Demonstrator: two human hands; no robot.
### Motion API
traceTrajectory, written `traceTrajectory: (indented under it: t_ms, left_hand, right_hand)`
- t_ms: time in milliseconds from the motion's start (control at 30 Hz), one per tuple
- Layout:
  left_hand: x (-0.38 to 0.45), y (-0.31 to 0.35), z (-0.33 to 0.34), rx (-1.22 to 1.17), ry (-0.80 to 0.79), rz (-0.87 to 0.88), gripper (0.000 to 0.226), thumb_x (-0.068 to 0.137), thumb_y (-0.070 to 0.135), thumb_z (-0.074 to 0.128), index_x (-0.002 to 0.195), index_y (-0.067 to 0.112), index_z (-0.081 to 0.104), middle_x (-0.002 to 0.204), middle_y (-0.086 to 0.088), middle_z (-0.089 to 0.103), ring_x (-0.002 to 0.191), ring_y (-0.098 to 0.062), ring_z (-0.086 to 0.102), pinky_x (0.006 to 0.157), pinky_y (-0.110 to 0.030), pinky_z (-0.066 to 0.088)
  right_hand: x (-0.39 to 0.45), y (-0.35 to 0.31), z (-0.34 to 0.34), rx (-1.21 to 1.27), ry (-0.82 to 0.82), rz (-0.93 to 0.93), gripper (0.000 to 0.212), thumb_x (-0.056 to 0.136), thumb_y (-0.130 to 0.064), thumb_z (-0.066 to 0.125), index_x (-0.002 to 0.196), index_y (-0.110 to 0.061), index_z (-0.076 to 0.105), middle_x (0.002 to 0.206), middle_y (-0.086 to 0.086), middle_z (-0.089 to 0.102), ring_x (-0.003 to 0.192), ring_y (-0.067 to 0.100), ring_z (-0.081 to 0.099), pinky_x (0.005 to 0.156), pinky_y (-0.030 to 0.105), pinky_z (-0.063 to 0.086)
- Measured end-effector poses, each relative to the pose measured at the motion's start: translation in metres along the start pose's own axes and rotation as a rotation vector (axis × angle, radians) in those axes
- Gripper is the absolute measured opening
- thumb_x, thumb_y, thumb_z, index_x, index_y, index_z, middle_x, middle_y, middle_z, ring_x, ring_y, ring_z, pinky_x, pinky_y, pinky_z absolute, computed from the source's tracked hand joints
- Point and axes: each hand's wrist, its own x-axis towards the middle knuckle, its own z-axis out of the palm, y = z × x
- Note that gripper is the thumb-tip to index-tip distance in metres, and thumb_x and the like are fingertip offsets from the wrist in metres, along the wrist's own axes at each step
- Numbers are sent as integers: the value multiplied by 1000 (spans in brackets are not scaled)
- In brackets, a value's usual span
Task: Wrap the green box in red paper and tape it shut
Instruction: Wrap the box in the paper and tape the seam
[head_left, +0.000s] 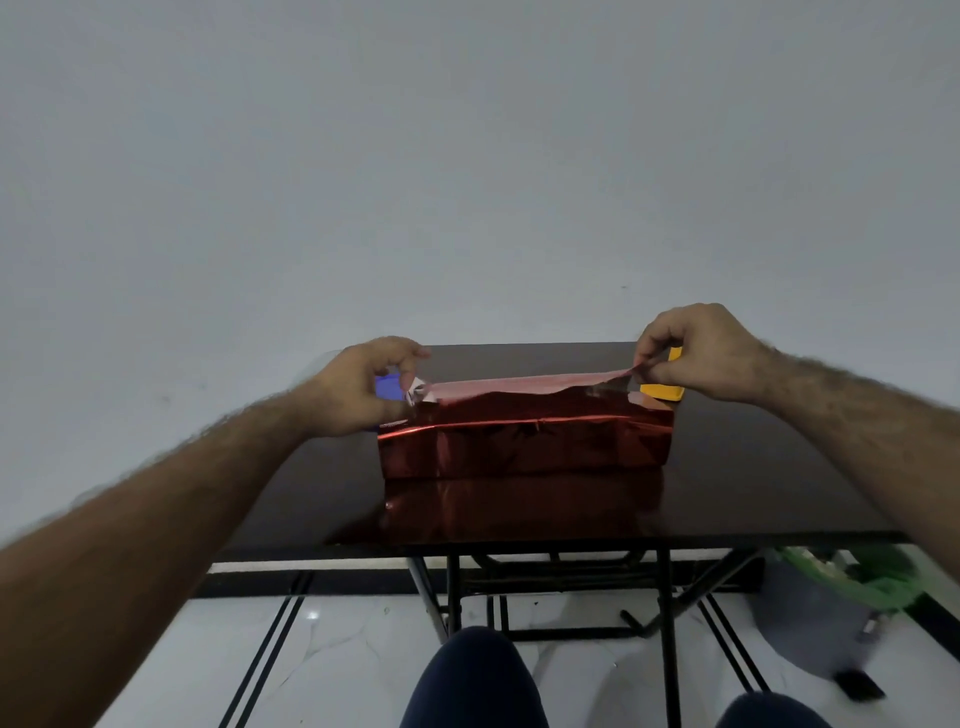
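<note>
box: the box itself is fully hidden under shiny red foil wrapping paper (524, 441); I read its bulk as the block at the middle of the dark glossy tabletop (753, 467). Green colour not visible, so I can't confirm it.
paper: thin metallic sheet, creases sharply, pale on the inside. I'd judge it light, slick and easy to tear at a pulled edge.
flap: loose far edge of the paper lifted above the box top, stretched between both hands.
left hand (358, 387): at the far-left corner of the box, thumb and fingers curled, pinching the flap's left end.
right hand (696, 353): at the far-right corner of the box, fingertips closed on the flap's right end (held slightly higher than the left).
grip advice: I'd keep hold at the two corners, even tension, then lay the flap down over the box top seam; a one-sided pull would likely skew or rip it.
tape: I see none clearly.
clutter: blue object (388, 387) just behind the box's left end, yellow block (662, 391) just behind its right end.
</note>
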Motion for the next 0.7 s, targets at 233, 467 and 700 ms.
traceTrajectory:
  t_ms: [233,467,700]
  left_hand:
    - [11,6,-5,141,-73,-50,54,87,6,70,125,43,59,114,15,66,113,-11,62,96,-33,48]
    - [43,-18,-1,308,-148,-89,31,94,22,77,125,17,74,131,0,64,122,-20,56,108,-38,45]
    - [44,-37,6,-82,32,-295,13,85,9,78,92,12,67,83,-15,72,72,-23,62,73,-47,56]
  right_hand:
    - [4,-4,-2,-30,40,-9,29,77,-8,91,74,-32,75,82,-11,75,86,3,67,76,19,47]
    - [20,0,-2,-5,56,32,25,75,-4,91,74,-25,78,72,-13,73,76,5,66,68,21,44]
    - [32,2,2,108,138,56,22,75,-1,89,76,-20,79,79,-2,76,74,18,65,72,34,52]
